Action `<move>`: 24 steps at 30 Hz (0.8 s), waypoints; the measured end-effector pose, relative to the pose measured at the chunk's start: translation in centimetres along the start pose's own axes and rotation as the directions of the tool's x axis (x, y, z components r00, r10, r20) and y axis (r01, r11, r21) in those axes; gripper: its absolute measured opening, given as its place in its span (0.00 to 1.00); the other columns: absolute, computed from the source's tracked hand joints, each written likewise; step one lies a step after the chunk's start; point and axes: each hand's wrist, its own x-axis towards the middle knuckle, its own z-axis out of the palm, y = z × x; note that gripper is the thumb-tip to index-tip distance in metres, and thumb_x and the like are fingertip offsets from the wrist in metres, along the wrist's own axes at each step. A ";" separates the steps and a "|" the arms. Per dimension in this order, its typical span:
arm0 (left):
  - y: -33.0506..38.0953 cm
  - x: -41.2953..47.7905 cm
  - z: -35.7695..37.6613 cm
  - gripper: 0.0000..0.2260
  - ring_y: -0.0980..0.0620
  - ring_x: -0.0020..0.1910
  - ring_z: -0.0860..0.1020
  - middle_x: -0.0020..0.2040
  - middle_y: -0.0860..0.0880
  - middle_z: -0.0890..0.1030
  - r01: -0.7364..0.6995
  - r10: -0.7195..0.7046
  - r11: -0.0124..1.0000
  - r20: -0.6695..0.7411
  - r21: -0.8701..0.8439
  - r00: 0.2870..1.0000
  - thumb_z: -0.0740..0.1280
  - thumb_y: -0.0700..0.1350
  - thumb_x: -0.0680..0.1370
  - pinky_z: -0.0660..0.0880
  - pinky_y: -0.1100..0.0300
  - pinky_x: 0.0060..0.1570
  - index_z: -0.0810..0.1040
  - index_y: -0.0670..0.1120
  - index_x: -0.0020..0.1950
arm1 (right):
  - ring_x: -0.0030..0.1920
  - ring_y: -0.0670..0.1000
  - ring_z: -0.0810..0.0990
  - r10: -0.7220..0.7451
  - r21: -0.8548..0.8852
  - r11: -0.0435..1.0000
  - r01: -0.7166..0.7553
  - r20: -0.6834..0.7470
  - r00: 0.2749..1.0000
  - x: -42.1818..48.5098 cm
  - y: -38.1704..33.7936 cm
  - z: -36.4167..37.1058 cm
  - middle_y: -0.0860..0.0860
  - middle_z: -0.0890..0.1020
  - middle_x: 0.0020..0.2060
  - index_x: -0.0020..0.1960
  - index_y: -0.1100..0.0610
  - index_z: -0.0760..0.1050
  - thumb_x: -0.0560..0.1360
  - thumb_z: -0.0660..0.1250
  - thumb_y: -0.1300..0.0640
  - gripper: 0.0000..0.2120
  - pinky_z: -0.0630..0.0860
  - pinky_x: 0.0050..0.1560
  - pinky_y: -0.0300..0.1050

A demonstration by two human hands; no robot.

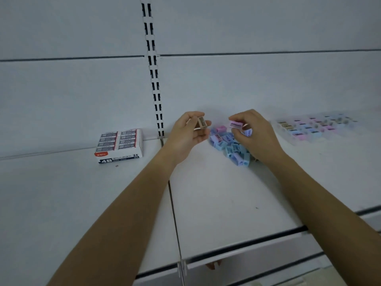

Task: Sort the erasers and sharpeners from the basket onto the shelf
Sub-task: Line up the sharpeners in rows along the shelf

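Bare shelf [216, 203] before sharpener pile [233, 147]; eraser box [119, 146] left.

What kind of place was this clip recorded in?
Likely a stationery shop aisle or stockroom: a slotted shelving upright, a retail box of 4B erasers on the shelf, and a pile of pastel sharpeners.

1. Shelf [216, 203]: plain white, with dark seams.
2. Slotted upright [154, 79], upper centre: white, with paired rows of black slots.
3. Eraser box [119, 155], centre left: white, with a navy band, white "4B" and an orange-red logo.
4. Beige sharpener [201, 123], centre: tan.
5. Pink sharpener [236, 125], just right of it: pale pink.
6. Sharpener pile [233, 147], below: light blue, lilac and pink.
7. Tray sharpeners [313, 125], far right: rows of pastel pink, blue and beige.
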 end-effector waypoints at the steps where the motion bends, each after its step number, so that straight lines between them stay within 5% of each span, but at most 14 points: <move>1: 0.0 -0.1 0.1 0.10 0.53 0.36 0.77 0.44 0.47 0.78 0.014 -0.014 1.000 0.015 -0.017 1.000 0.52 0.40 0.82 0.78 0.63 0.40 0.73 0.46 0.48 | 0.46 0.46 0.73 0.001 0.003 1.000 -0.001 -0.018 1.000 -0.2 0.0 -0.1 0.53 0.76 0.50 0.56 0.60 0.76 0.74 0.65 0.64 0.11 0.67 0.48 0.34; 6: 0.1 -0.7 0.5 0.05 0.53 0.39 0.77 0.45 0.47 0.77 0.010 -0.012 0.999 0.038 0.051 0.999 0.59 0.38 0.80 0.78 0.63 0.42 0.73 0.44 0.53 | 0.43 0.48 0.74 0.059 -0.042 0.997 -0.060 -0.025 0.998 -1.5 -0.1 -0.6 0.54 0.74 0.53 0.61 0.58 0.74 0.75 0.65 0.61 0.15 0.69 0.47 0.34; 9: 0.0 -1.4 1.3 0.11 0.53 0.41 0.78 0.48 0.47 0.76 -0.103 0.095 0.970 0.045 0.218 0.994 0.66 0.33 0.75 0.78 0.65 0.44 0.72 0.43 0.55 | 0.41 0.48 0.75 0.050 0.001 0.999 -0.050 -0.042 0.998 -2.5 0.2 -1.5 0.56 0.73 0.53 0.58 0.59 0.76 0.73 0.68 0.61 0.14 0.68 0.44 0.31; 12: 0.3 -2.1 2.7 0.14 0.54 0.39 0.80 0.49 0.46 0.77 -0.177 0.170 0.925 0.049 0.337 0.984 0.68 0.31 0.73 0.78 0.62 0.46 0.72 0.43 0.55 | 0.37 0.45 0.73 0.072 0.028 0.997 -0.071 -0.042 0.997 -3.3 0.4 -3.3 0.53 0.75 0.48 0.54 0.60 0.75 0.71 0.71 0.59 0.13 0.65 0.38 0.23; 16: 0.0 -3.0 5.9 0.12 0.56 0.35 0.80 0.44 0.50 0.78 -0.255 0.248 0.877 0.070 0.406 0.966 0.68 0.33 0.74 0.77 0.65 0.41 0.72 0.42 0.55 | 0.30 0.41 0.72 0.126 0.074 0.990 -0.124 -0.021 0.992 -5.2 1.8 -6.3 0.47 0.74 0.32 0.44 0.57 0.69 0.67 0.74 0.54 0.15 0.66 0.32 0.29; 19: -1.1 -4.1 9.2 0.12 0.61 0.35 0.79 0.44 0.53 0.77 -0.257 0.259 0.825 0.068 0.503 0.964 0.70 0.36 0.73 0.76 0.69 0.40 0.73 0.42 0.54 | 0.31 0.44 0.70 0.154 0.070 0.985 -0.155 0.025 0.988 -6.7 3.6 -8.9 0.48 0.73 0.31 0.41 0.57 0.66 0.67 0.74 0.51 0.18 0.65 0.30 0.32; 24: -3.8 -6.2 15.5 0.12 0.58 0.35 0.78 0.40 0.50 0.79 -0.261 0.299 0.799 0.019 0.541 0.954 0.71 0.36 0.72 0.74 0.65 0.39 0.74 0.44 0.52 | 0.33 0.42 0.73 0.129 0.091 0.985 -0.148 0.190 0.973 -9.2 7.1 -13.2 0.44 0.74 0.37 0.52 0.52 0.68 0.69 0.73 0.50 0.17 0.67 0.33 0.27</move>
